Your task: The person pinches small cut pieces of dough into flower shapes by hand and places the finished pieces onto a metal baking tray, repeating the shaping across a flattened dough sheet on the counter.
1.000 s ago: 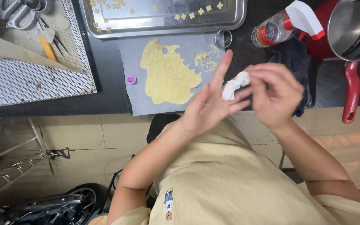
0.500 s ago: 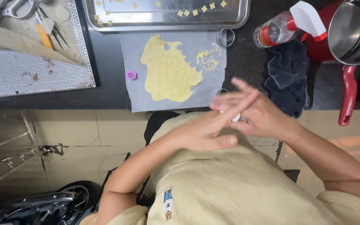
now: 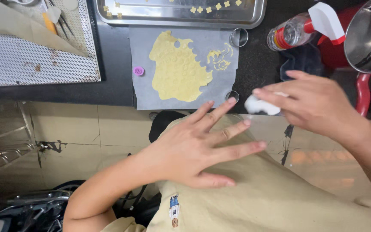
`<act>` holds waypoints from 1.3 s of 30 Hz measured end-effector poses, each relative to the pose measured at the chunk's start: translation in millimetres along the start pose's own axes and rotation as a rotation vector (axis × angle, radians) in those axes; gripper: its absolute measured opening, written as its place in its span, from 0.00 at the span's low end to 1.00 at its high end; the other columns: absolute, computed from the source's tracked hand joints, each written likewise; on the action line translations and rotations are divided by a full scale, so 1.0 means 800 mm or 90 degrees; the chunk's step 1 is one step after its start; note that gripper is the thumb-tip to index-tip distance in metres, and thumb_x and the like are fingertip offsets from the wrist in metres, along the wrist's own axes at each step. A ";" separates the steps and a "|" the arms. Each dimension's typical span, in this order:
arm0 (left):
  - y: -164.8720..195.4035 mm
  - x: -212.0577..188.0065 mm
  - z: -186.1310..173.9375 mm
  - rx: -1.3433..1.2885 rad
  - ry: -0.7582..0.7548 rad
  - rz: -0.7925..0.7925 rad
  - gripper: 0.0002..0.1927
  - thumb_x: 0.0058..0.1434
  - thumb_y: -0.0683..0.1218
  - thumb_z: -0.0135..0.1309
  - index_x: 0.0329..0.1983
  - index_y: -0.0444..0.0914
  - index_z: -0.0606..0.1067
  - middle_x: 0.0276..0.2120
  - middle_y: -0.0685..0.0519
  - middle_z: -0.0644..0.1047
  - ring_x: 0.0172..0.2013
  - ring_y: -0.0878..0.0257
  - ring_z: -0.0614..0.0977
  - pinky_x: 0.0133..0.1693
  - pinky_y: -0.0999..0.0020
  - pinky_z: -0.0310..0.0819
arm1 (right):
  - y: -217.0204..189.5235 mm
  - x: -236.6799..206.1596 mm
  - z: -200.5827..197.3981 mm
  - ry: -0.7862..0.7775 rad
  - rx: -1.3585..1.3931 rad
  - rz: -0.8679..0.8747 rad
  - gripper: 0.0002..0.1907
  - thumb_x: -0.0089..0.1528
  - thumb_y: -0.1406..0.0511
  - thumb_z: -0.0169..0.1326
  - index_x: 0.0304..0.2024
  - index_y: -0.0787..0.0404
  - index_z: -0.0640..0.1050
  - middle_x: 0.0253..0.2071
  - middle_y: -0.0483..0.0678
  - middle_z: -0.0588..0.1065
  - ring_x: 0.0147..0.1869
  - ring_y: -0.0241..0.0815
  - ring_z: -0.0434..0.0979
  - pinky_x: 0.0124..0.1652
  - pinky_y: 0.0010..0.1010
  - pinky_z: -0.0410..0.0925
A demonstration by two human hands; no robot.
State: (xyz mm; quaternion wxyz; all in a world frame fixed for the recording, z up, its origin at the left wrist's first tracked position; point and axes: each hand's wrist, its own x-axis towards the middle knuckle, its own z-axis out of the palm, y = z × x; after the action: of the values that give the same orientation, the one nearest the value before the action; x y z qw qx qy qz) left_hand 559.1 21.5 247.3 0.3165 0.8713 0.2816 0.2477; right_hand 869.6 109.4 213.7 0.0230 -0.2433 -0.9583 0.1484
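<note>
My right hand [image 3: 318, 103], at the right of the frame, has its grip closed on a small white wad [image 3: 259, 105], pinched at the fingertips just past the near edge of the dark table [image 3: 117, 64]. My left hand [image 3: 198, 148] lies flat and empty at centre, fingers spread on my beige apron [image 3: 271, 193]. Above it, rolled yellow dough [image 3: 177, 68] rests on grey paper [image 3: 144, 92].

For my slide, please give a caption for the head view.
Right hand pinches a white wad; left hand lies spread on the apron.
</note>
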 end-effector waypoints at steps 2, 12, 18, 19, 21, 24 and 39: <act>-0.004 0.001 0.001 0.053 -0.027 -0.004 0.30 0.63 0.64 0.52 0.65 0.50 0.72 0.66 0.46 0.69 0.72 0.35 0.55 0.66 0.28 0.53 | 0.013 -0.012 -0.010 0.111 0.054 0.096 0.27 0.60 0.75 0.56 0.61 0.53 0.81 0.49 0.48 0.75 0.58 0.45 0.77 0.56 0.39 0.72; -0.006 0.027 0.026 0.068 -0.045 0.013 0.23 0.57 0.51 0.55 0.54 0.37 0.78 0.65 0.35 0.67 0.71 0.41 0.58 0.70 0.40 0.53 | -0.068 0.056 0.005 0.138 0.182 -0.259 0.20 0.60 0.66 0.55 0.55 0.64 0.77 0.60 0.58 0.73 0.65 0.54 0.74 0.59 0.51 0.66; -0.005 0.003 0.041 -0.060 -0.197 -0.006 0.21 0.60 0.47 0.53 0.57 0.40 0.77 0.51 0.41 0.74 0.61 0.42 0.70 0.69 0.42 0.58 | -0.063 0.058 -0.009 0.108 0.096 -0.267 0.18 0.62 0.68 0.51 0.56 0.59 0.78 0.59 0.50 0.76 0.66 0.44 0.74 0.62 0.40 0.64; -0.006 -0.001 0.037 -0.057 -0.125 0.016 0.22 0.57 0.47 0.56 0.55 0.39 0.79 0.51 0.41 0.73 0.62 0.41 0.69 0.71 0.40 0.57 | -0.059 0.055 -0.006 0.101 0.094 -0.257 0.18 0.62 0.68 0.51 0.55 0.60 0.78 0.58 0.50 0.77 0.66 0.43 0.74 0.61 0.39 0.65; -0.011 -0.010 0.023 -0.045 -0.050 0.017 0.21 0.52 0.48 0.57 0.50 0.41 0.80 0.61 0.42 0.73 0.67 0.36 0.64 0.68 0.40 0.57 | -0.037 0.048 -0.001 0.114 0.036 -0.201 0.19 0.61 0.70 0.51 0.55 0.63 0.78 0.58 0.52 0.77 0.64 0.46 0.75 0.60 0.42 0.68; -0.016 -0.030 0.004 -0.129 0.082 -0.046 0.20 0.58 0.46 0.57 0.54 0.41 0.78 0.67 0.42 0.71 0.72 0.40 0.63 0.69 0.46 0.60 | 0.006 0.032 0.034 0.192 0.063 -0.013 0.16 0.58 0.76 0.48 0.48 0.67 0.78 0.49 0.54 0.79 0.56 0.50 0.80 0.55 0.42 0.72; -0.136 -0.159 0.125 -0.282 0.596 -0.544 0.14 0.71 0.42 0.50 0.55 0.31 0.77 0.52 0.45 0.81 0.55 0.59 0.81 0.58 0.66 0.72 | 0.138 -0.063 0.303 0.394 0.603 0.643 0.07 0.76 0.69 0.41 0.49 0.64 0.71 0.32 0.46 0.71 0.26 0.30 0.67 0.36 0.30 0.75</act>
State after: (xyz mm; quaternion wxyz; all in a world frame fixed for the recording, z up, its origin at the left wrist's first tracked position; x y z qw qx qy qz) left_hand 492.6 -32.5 72.4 0.4027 0.3981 0.6517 0.5046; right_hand 936.9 111.9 -49.0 0.3220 -0.6470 -0.5143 0.4616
